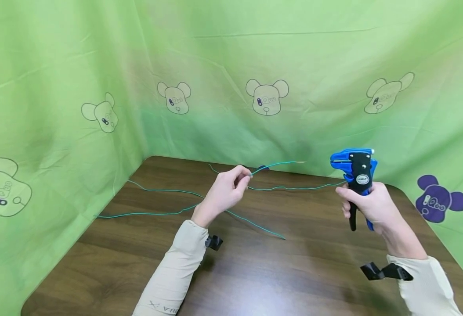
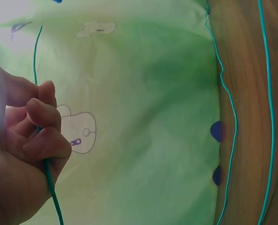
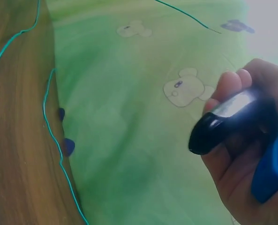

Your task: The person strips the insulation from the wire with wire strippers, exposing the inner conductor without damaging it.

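My left hand [image 1: 224, 189] pinches and partly hides a green wire [image 1: 280, 163], my right hand [image 1: 375, 207], at three o'clock, grips and partly covers a blue-black stripper [image 1: 360, 167], and strands [image 1: 168, 190] at nine o'clock cross the table [image 1: 271, 272]

A dark brown wood-grain table [image 1: 109, 259] with rounded corners is seen from above, brightened by reflected light near the front. Across its back, a thin, slightly wavy teal wire [image 1: 287, 188] is laid from side to side. From the left edge, an upper strand [image 1: 164, 190] and a lower strand [image 1: 148, 214] are stretched inward. A slanting strand [image 1: 257, 225] is ended near the middle. Any joins are hidden.
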The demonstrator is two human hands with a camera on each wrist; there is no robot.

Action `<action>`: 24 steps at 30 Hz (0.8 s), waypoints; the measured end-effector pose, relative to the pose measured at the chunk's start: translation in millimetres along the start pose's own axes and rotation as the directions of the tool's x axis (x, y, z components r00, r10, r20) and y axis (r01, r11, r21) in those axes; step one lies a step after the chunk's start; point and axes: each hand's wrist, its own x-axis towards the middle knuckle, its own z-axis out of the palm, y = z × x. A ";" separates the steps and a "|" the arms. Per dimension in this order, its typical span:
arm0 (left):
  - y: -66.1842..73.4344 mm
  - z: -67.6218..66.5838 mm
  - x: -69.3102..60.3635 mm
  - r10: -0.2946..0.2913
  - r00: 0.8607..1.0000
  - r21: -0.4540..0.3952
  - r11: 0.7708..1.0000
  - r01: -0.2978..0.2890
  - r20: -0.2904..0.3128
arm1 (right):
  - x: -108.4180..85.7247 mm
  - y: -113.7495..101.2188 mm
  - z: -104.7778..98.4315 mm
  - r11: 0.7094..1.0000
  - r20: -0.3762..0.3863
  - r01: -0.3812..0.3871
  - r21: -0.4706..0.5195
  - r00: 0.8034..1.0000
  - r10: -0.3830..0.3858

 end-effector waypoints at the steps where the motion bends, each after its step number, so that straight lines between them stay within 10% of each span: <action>1: 0.2 0.9 -0.6 -0.007 1.000 0.005 1.000 0.007 0.001 | 0.4 -0.1 -0.7 1.000 -0.001 -0.005 -0.027 1.000 0.004; 18: -1.6 23.3 -18.4 0.058 0.989 0.073 0.995 -0.068 0.134 | -1.5 3.3 -7.4 0.894 -0.001 -0.014 -0.449 1.000 0.015; 24: -0.7 27.2 -26.2 0.033 0.978 0.106 0.993 -0.055 0.205 | -2.3 -0.7 -10.4 0.757 -0.068 -0.036 -0.652 0.998 -0.011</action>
